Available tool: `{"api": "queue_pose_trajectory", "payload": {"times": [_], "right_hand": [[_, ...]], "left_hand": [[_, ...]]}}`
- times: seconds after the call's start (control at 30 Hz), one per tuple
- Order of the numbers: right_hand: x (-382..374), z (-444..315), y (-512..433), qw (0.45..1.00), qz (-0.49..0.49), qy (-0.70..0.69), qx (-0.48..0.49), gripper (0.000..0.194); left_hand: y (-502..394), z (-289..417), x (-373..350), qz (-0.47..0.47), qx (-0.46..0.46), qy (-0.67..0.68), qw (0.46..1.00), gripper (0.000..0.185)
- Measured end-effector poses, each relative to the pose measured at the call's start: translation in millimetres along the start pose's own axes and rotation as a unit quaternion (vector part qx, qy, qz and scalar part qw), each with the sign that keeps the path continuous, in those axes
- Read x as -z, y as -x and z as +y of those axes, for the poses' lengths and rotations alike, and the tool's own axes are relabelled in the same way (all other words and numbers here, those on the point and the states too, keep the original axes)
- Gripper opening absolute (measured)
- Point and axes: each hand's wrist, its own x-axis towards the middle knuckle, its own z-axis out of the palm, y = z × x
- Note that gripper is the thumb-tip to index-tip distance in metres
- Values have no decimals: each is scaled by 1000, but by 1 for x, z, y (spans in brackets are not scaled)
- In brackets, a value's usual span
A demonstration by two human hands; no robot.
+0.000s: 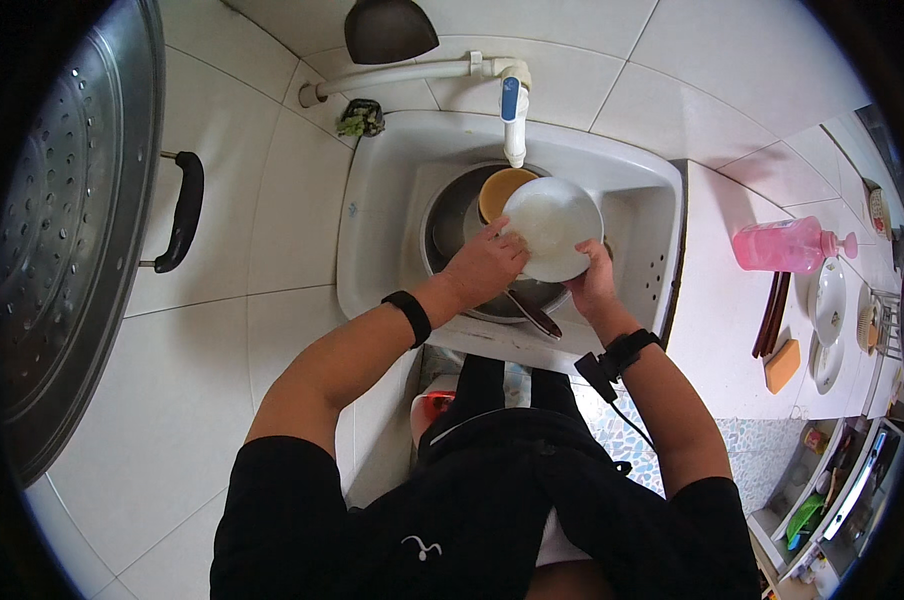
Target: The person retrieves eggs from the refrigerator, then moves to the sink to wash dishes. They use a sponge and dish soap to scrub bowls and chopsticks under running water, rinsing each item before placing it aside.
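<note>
A white bowl (561,232) is tilted over the sink, with a wet, cloudy film on its inner face. My right hand (593,283) grips its lower right rim, the thumb over the edge. The fingers of my left hand (489,262) lie loosely spread against the bowl's left side; I see nothing held in them. Beneath is a round metal basin (441,202) in the white sink (392,172). A yellow bowl (503,193) sits in that basin, partly hidden by the white one. A brown handle (534,315) sticks out over the basin's near rim.
A white tap (515,120) with a blue lever reaches over the basin. On the right counter are a pink pump bottle (782,246), brown chopsticks (773,315), an orange sponge (783,366) and white plates (827,304). A large perforated steamer (69,225) hangs at left.
</note>
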Motion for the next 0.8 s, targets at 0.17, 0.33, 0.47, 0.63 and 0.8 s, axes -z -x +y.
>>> {"api": "queue_pose_trajectory", "payload": {"times": [0.17,0.33,0.47,0.63,0.8], "right_hand": [[-9,8,6,992,-15,-116,-44,45],[-2,5,4,998,-21,-47,-38,43],[5,11,2,999,-5,-34,0,43],[5,14,2,996,-20,-70,-50,46],[16,-3,8,998,21,2,-51,46]], "left_hand": [[-3,19,-12,-23,147,147,978,19],[-3,12,-10,-20,50,18,998,20],[-8,19,2,-33,85,63,994,19],[-11,26,-7,-58,109,165,979,18],[17,-13,-20,-76,-9,5,997,17]]}}
